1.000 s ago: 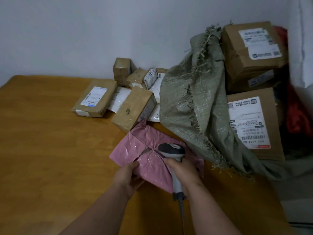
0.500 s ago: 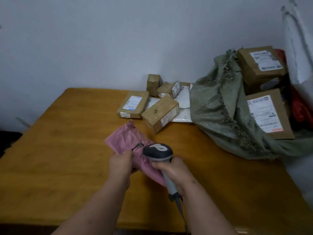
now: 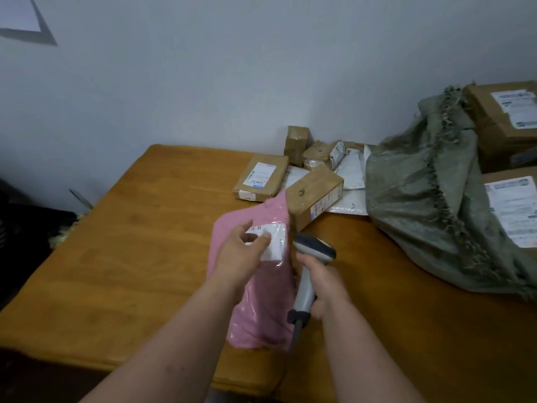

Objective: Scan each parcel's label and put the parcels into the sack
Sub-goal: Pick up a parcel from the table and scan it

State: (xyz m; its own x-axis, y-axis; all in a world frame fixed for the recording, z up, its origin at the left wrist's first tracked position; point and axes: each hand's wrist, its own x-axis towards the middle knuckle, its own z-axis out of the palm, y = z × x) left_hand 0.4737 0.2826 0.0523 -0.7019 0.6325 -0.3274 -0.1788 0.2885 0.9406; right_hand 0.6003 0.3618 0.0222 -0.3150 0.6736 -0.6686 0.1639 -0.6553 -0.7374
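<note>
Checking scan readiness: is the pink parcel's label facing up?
Yes. The white label shows on the pink parcel, under the left hand.

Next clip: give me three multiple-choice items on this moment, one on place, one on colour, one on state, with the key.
1. Where is the sack?
A. far right of the table
B. on the floor at left
C. in the left hand

2. What colour is the held parcel?
A. green
B. pink
C. black

3. What does the right hand do?
A. rests flat
B. points at the wall
C. grips the scanner

Key: A, it slumps against the boxes at the right; B, the mailer is pink, its white label under the left hand; C, fingers wrap the handle.
</note>
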